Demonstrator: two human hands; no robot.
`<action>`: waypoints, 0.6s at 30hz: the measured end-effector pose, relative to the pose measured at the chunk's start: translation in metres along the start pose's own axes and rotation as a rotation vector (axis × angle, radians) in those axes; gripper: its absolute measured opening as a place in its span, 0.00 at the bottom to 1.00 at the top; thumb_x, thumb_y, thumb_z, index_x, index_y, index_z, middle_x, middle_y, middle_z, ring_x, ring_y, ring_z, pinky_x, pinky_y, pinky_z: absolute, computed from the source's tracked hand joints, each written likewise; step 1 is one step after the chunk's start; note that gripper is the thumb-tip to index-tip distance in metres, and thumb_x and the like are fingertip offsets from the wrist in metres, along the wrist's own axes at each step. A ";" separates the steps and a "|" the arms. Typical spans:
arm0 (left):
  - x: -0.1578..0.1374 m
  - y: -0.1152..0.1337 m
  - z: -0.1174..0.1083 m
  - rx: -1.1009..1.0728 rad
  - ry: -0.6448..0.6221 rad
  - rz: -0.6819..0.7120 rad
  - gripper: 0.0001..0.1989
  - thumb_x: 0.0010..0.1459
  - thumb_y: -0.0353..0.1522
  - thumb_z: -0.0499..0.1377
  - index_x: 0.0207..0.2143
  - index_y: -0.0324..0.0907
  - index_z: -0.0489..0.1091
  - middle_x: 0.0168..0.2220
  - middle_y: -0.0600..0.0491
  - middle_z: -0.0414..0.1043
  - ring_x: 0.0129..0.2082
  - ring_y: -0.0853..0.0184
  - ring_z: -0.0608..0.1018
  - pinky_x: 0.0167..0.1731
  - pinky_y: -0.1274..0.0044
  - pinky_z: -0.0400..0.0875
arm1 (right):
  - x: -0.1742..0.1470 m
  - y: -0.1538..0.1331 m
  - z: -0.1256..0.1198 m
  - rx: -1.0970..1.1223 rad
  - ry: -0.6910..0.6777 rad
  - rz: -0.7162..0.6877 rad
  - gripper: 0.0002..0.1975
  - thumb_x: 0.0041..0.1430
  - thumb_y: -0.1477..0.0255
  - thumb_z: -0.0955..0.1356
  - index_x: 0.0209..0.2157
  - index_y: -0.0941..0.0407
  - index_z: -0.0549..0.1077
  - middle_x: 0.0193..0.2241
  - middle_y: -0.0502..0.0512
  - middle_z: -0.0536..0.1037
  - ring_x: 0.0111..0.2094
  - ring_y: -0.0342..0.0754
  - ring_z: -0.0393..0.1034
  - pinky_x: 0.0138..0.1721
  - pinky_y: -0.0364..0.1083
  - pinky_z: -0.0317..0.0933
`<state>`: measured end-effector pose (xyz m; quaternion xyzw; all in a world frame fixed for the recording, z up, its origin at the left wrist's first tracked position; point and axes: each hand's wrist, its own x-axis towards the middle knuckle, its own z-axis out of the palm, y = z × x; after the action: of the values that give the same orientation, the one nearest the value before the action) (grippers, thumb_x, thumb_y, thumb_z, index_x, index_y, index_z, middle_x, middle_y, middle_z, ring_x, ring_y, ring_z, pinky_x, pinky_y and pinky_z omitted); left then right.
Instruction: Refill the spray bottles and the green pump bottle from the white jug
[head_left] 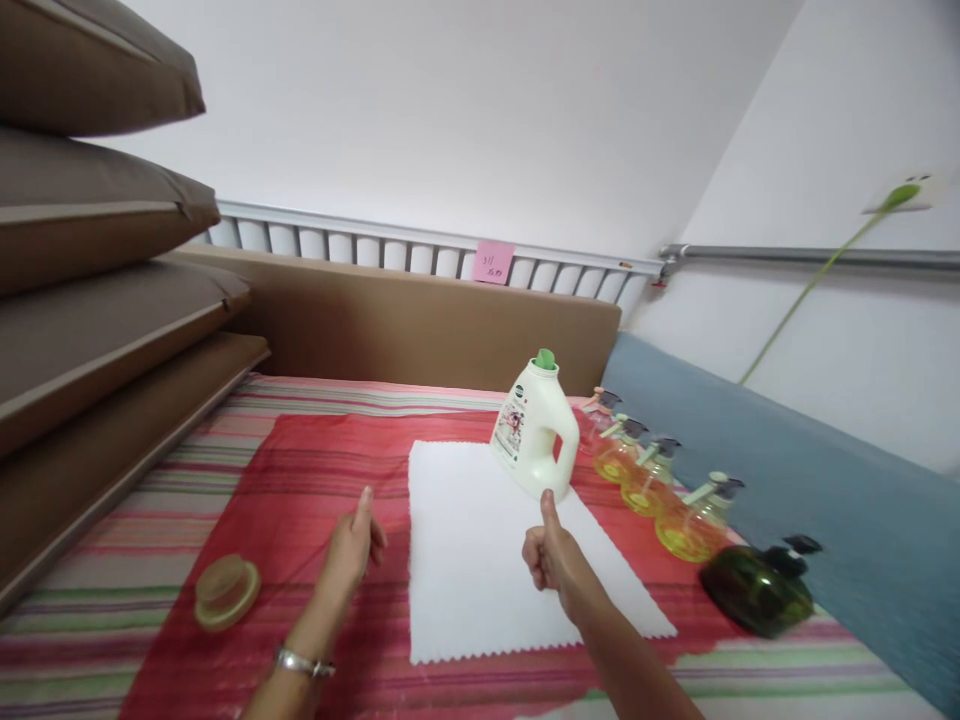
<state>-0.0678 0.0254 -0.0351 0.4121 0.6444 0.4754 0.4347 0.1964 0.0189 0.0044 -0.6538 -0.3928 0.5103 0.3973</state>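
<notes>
My left hand [354, 545] is over the red sheet [300, 490], left of the white cloth [480, 570]. Its thumb points up, its fingers stand loosely bent away from it, and nothing is in it. Above the right part of the cloth is my right hand [556, 560], thumb raised and fingers curled in, with no object showing. Beyond it, a pale green-white detergent jug [534, 420] with a handle stands upright at the cloth's far edge. A green piece shows in its uncapped-looking mouth. A yellowish round cap-like piece [227, 592] lies to the left.
Several pump bottles with yellow or pink contents [690, 525] line the right side, with a dark green pump bottle [757, 590] nearest. Stacked brown cushions [112, 290] rise at left. A brown padded board [420, 320], a radiator [360, 240] and a blue panel [787, 480] border the surface.
</notes>
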 end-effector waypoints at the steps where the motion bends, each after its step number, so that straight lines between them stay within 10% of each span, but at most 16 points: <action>1: 0.000 0.000 0.000 0.005 0.007 0.006 0.37 0.48 0.59 0.38 0.08 0.41 0.62 0.06 0.51 0.61 0.07 0.70 0.59 0.13 0.77 0.53 | 0.001 -0.001 -0.001 0.005 -0.004 0.000 0.38 0.52 0.42 0.49 0.07 0.57 0.57 0.05 0.47 0.55 0.08 0.36 0.49 0.14 0.39 0.42; 11: 0.001 -0.004 0.010 -0.155 0.070 0.116 0.35 0.46 0.60 0.41 0.22 0.39 0.69 0.12 0.53 0.65 0.08 0.71 0.60 0.13 0.78 0.51 | 0.004 -0.003 -0.001 0.037 -0.049 -0.034 0.24 0.44 0.51 0.65 0.33 0.57 0.72 0.22 0.52 0.72 0.13 0.39 0.56 0.14 0.41 0.48; 18: 0.001 -0.003 0.015 -0.194 0.134 0.171 0.35 0.48 0.58 0.44 0.31 0.37 0.72 0.27 0.46 0.75 0.19 0.66 0.71 0.20 0.75 0.63 | 0.012 -0.002 -0.007 0.121 -0.058 -0.104 0.22 0.42 0.51 0.68 0.30 0.56 0.73 0.23 0.54 0.72 0.18 0.43 0.62 0.18 0.44 0.57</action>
<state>-0.0545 0.0289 -0.0409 0.3887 0.5857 0.5972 0.3863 0.2052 0.0292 0.0029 -0.5922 -0.4062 0.5304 0.4505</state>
